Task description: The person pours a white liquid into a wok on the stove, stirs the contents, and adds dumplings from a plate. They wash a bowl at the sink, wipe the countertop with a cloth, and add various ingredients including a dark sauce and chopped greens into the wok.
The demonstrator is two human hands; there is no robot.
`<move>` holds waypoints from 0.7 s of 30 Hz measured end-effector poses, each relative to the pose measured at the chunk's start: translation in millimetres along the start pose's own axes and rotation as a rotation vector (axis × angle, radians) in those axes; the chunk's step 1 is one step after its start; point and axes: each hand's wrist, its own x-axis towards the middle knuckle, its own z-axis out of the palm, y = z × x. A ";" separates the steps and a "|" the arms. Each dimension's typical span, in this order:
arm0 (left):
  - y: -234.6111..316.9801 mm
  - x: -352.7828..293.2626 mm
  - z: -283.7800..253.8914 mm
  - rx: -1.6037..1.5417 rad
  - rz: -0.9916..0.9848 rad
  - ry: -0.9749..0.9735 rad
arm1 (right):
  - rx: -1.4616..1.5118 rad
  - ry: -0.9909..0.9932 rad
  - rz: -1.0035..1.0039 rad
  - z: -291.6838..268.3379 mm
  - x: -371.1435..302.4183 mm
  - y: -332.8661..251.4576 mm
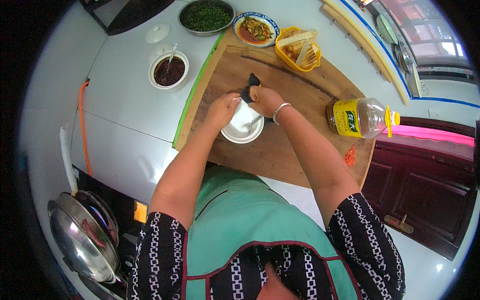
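Note:
A white bowl (231, 135) stands on the wooden board in front of me, with fine white grains inside and a metal spoon (256, 121) resting in it. Just beyond its far rim, my right hand (267, 101) is closed in a fist around a crumpled black thing, perhaps a bag or cloth (254, 80), part of which sticks out past the fingers. My left hand (224, 110) is at the bowl's left rim, its fingers closed beside the black thing. Whether it pinches the rim or the black material is hidden.
On the wooden board (300, 155) are a yellow basket of flatbread (316, 61), an oil jug (367, 117) and chopped red bits (350, 155). Farther back are a patterned dish (274, 25), a pan of chopped greens (206, 17) and a dark-sauce bowl (175, 87). A wok (75, 235) sits lower left.

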 end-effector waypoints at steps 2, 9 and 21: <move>3.2 -7.4 5.0 -0.128 -0.082 0.010 | -0.001 -0.054 0.111 0.8 -6.8 -0.2; 23.5 -30.7 37.9 -0.230 -0.185 0.381 | 0.349 0.053 0.517 46.4 -58.7 51.8; 14.2 -12.5 12.9 -0.081 -0.125 0.110 | 0.041 0.181 0.298 21.0 -35.9 15.2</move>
